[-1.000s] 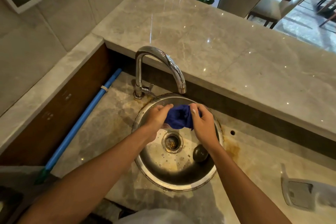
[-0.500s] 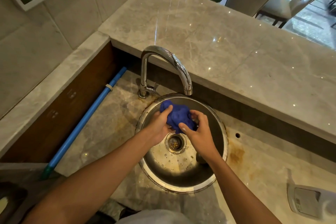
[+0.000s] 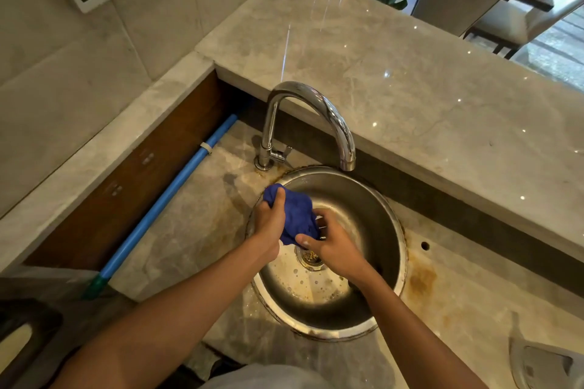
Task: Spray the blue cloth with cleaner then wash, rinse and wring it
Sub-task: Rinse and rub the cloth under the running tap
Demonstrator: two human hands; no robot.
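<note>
While both forearms reach over the stained desk (image 3: 177, 230), the right hand (image 3: 335, 249) has dropped lower than half a second ago, its grip pinching the near end of the blue cloth (image 3: 297, 215). The left hand (image 3: 268, 224) keeps its grip curled round the far end. Bunched between them, the cloth now sits over the left side of the round steel sink (image 3: 379, 205), farther from the chrome tap (image 3: 316, 117) than before.
</note>
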